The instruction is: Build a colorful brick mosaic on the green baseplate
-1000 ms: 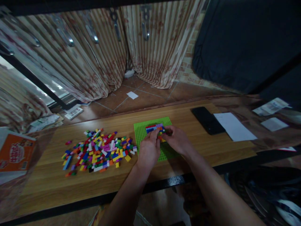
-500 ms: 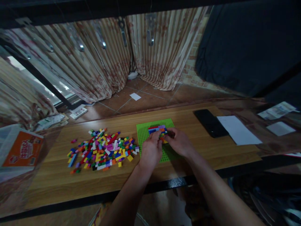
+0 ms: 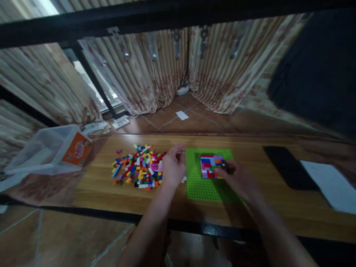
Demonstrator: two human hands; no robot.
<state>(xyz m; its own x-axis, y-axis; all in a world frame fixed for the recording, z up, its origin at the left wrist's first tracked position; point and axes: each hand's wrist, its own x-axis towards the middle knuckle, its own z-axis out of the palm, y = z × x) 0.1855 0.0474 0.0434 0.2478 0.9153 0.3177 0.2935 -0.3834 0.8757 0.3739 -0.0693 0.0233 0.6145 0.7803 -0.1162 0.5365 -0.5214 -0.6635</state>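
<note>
Left hand (image 3: pixel 174 167) hangs loosely parted; right hand (image 3: pixel 239 178) touches brick block (image 3: pixel 208 165), grip unclear.

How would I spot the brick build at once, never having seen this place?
On the wooden table, find the green studded plate, right of the loose bricks. The brick build sits on it, with the right hand at its edge. Unlike those scattered bricks, it is one compact, many-coloured block.

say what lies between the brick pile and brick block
In the head view: the left hand, covering part of the brick pile, then a strip of green baseplate before the brick block.
</note>
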